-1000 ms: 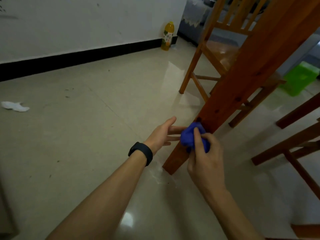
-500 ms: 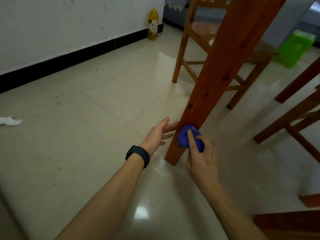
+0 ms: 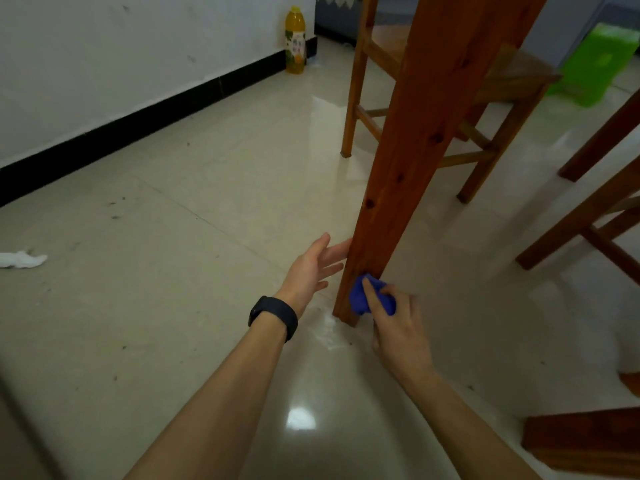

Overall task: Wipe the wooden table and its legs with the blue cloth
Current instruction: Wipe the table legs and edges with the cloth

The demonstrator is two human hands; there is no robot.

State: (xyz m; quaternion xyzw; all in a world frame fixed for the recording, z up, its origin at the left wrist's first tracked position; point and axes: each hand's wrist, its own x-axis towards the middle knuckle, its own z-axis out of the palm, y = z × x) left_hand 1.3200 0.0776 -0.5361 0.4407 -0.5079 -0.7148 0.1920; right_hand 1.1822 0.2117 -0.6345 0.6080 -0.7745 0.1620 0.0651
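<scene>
One blue cloth [image 3: 360, 299] sits bunched at eleven o'clock of the right hand [image 3: 398, 327], pressed low against the wooden table leg [image 3: 415, 150] just above the glossy tiled floor [image 3: 207, 237] — a yellow bottle [image 3: 295, 39] stands by the wall at twelve. The right fingers curl round the cloth; the left hand [image 3: 311, 268], at nine o'clock of the leg, is spread open and holds nothing.

I note a yellow bottle [image 3: 295, 39] upright by the wall, a wooden chair [image 3: 381, 64], a green bin [image 3: 594, 65], white tissue [image 3: 20, 259] on the floor.

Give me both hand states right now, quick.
Left hand: open, fingers straight beside the reddish-brown wooden table leg, holding nothing.
Right hand: gripping the bunched blue cloth against the leg's foot.
</scene>
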